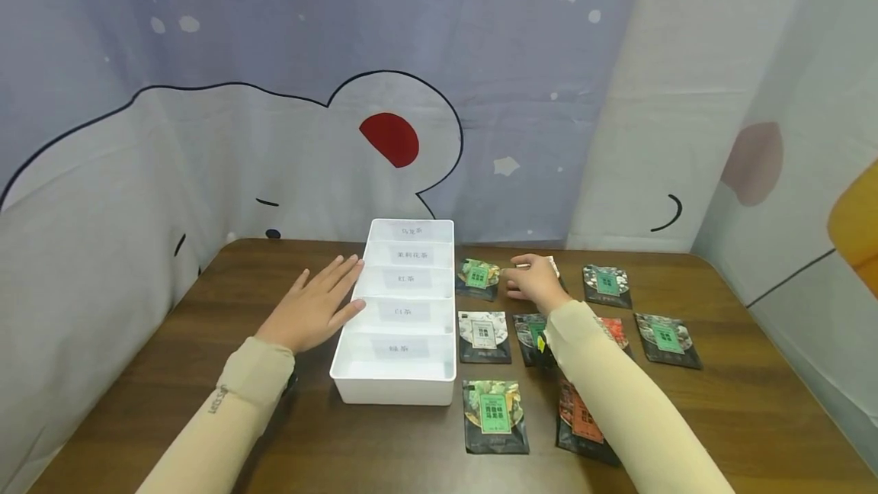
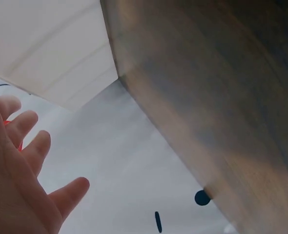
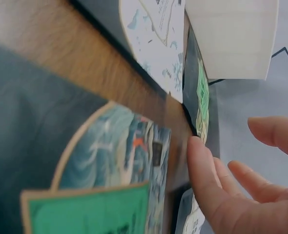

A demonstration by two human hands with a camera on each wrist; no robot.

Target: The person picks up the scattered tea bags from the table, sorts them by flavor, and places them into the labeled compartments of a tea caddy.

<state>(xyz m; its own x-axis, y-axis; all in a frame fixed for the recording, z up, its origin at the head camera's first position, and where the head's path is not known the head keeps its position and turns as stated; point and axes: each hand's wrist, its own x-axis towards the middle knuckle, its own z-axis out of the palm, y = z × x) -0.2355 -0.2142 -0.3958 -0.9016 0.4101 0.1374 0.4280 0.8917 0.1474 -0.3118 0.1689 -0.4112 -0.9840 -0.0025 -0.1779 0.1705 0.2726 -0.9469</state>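
Between left hand [image 1: 310,308] and right hand [image 1: 538,284], fingers [image 2: 37,148] loose, a white box [image 1: 394,392] points lengthwise toward the curtain [image 1: 542,97].

You are at what looks like a small fabric-screened corner, judging by the grey-blue and white cloth backdrop [image 1: 480,59] printed with cartoon outlines that hangs close round your brown wood-grain tabletop [image 1: 370,448], though whether it belongs to a home or a studio you cannot tell.
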